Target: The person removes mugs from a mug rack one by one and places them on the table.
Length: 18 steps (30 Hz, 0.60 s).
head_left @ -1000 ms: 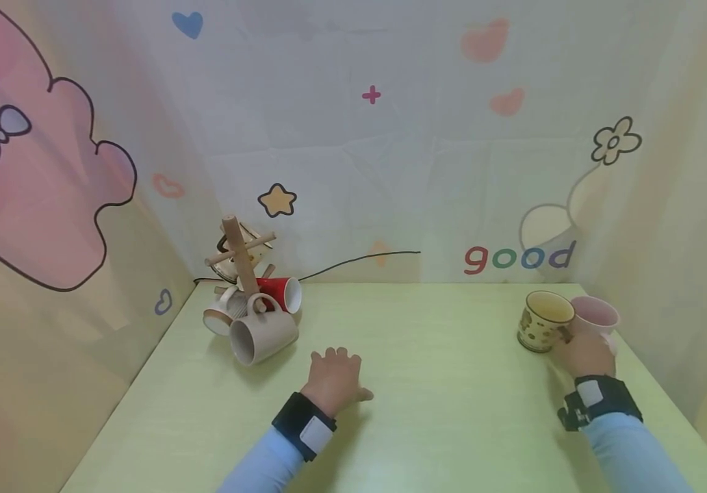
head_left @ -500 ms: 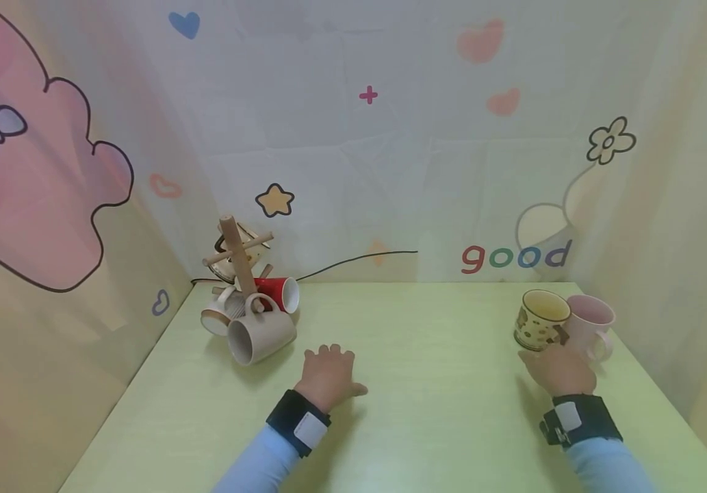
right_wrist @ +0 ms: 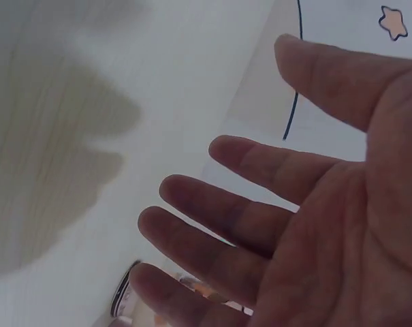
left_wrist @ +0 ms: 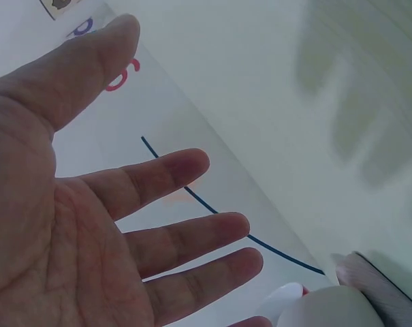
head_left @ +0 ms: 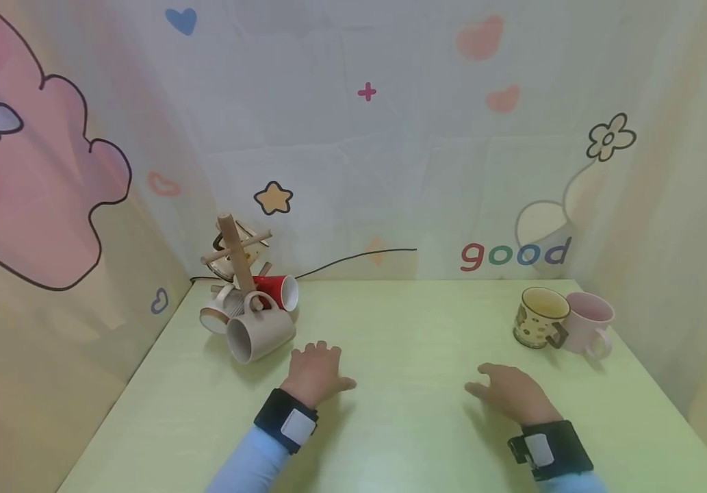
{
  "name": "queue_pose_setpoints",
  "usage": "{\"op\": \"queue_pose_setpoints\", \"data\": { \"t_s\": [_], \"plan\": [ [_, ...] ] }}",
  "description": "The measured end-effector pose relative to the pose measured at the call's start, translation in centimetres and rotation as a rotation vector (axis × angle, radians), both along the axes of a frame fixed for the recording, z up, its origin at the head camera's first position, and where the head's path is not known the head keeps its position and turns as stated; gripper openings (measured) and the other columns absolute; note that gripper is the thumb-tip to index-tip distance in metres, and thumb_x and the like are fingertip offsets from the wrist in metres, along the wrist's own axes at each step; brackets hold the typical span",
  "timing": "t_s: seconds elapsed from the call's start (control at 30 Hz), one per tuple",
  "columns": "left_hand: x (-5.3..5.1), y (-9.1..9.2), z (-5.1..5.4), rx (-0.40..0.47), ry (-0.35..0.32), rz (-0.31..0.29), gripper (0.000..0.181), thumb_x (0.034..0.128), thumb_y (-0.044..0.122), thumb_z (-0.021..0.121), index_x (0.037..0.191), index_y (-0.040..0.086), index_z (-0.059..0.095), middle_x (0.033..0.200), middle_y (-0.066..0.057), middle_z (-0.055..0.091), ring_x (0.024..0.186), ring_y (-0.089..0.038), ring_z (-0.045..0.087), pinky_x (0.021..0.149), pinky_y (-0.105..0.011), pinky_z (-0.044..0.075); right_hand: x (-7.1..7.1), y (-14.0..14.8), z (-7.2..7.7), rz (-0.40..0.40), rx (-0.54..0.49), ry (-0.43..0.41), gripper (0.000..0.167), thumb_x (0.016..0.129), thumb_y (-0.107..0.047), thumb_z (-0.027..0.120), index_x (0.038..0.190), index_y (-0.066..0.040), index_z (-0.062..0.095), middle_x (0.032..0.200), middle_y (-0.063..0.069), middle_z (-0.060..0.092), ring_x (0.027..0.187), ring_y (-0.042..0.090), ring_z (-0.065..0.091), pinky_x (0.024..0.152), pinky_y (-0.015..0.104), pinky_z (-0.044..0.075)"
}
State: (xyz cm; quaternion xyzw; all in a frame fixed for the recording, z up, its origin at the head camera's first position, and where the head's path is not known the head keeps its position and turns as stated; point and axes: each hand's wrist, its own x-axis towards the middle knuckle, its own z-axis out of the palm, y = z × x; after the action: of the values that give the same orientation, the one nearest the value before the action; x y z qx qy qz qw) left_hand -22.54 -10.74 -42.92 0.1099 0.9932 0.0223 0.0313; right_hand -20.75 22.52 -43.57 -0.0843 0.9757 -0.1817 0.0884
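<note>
We see that the right hand (head_left: 513, 396) has come away from the spotted yellow mug (head_left: 533, 329), where its fingers were at the handle a second ago, and has drawn back toward the near side and left. The left hand (head_left: 313, 375) has shifted only slightly left. Both mugs at the far right have kept their places. We find the yellow one upright on the table (head_left: 405, 424), its dark handle turned toward the near right, just beside a pink mug (head_left: 577, 334), also upright; whether the two touch we cannot tell. In the right wrist view we see that hand's fingers and thumb spread, well apart from the mugs. The left hand is spread too, near a beige mug (head_left: 270, 334) on the wooden rack (head_left: 240, 260) at the far left. We also make out a red mug (head_left: 274, 291), a white-and-brown one (head_left: 214, 316) and, higher up, a patterned cup (head_left: 257, 251) on the rack. The tabletop is pale yellow-green, and we see both hands' shadows on it. Beyond it hangs a pale cloth backdrop (head_left: 328, 130), printed with hearts, a star, a flower and the coloured word "good".
</note>
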Motion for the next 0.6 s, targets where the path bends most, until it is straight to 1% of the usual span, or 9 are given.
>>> {"op": "queue_pose_setpoints", "data": {
  "t_s": [0.07, 0.2, 0.37, 0.47, 0.6],
  "plan": [
    [-0.1, -0.5, 0.1, 0.009, -0.004, 0.005, 0.062, 0.0809, 0.055, 0.076, 0.119, 0.007, 0.066, 0.107, -0.016, 0.063, 0.097, -0.036, 0.060, 0.087, -0.054, 0.049, 0.5, -0.9, 0.1, 0.018, -0.014, -0.013, 0.057, 0.094, -0.038, 0.063, 0.125, 0.009, 0.059, 0.121, 0.028, 0.063, 0.118, 0.048, 0.055, 0.098, 0.061, 0.041],
    [-0.1, -1.6, 0.8, 0.036, -0.010, 0.012, 0.063, 0.0824, 0.054, 0.075, 0.121, 0.005, 0.065, 0.109, -0.018, 0.064, 0.098, -0.036, 0.061, 0.086, -0.051, 0.051, 1.2, -2.2, 0.3, 0.035, -0.031, -0.039, 0.057, 0.093, -0.040, 0.064, 0.126, 0.006, 0.060, 0.120, 0.026, 0.064, 0.118, 0.046, 0.056, 0.098, 0.061, 0.041],
    [0.0, -3.2, 2.1, 0.144, -0.020, 0.027, 0.063, 0.0846, 0.047, 0.075, 0.125, 0.001, 0.063, 0.116, -0.020, 0.065, 0.108, -0.036, 0.061, 0.093, -0.048, 0.050, 1.7, -3.0, 0.6, 0.039, -0.036, -0.045, 0.056, 0.092, -0.041, 0.066, 0.126, 0.004, 0.062, 0.118, 0.023, 0.066, 0.116, 0.044, 0.058, 0.097, 0.060, 0.043],
    [-0.1, -4.3, 2.8, 0.207, -0.024, 0.055, 0.063, 0.0850, 0.043, 0.077, 0.128, 0.000, 0.062, 0.119, -0.020, 0.065, 0.110, -0.035, 0.061, 0.094, -0.048, 0.050, 1.8, -3.3, 0.8, 0.031, -0.031, -0.051, 0.057, 0.091, -0.042, 0.066, 0.126, 0.003, 0.062, 0.119, 0.022, 0.066, 0.116, 0.043, 0.058, 0.097, 0.061, 0.043],
    [-0.2, -5.7, 3.8, 0.209, -0.022, 0.099, 0.064, 0.0851, 0.045, 0.076, 0.130, 0.002, 0.062, 0.120, -0.019, 0.064, 0.107, -0.035, 0.061, 0.090, -0.051, 0.051, 1.7, -3.6, 0.8, 0.028, -0.016, -0.060, 0.058, 0.091, -0.044, 0.066, 0.126, 0.003, 0.062, 0.120, 0.022, 0.066, 0.117, 0.043, 0.058, 0.097, 0.061, 0.043]
  ]
}}
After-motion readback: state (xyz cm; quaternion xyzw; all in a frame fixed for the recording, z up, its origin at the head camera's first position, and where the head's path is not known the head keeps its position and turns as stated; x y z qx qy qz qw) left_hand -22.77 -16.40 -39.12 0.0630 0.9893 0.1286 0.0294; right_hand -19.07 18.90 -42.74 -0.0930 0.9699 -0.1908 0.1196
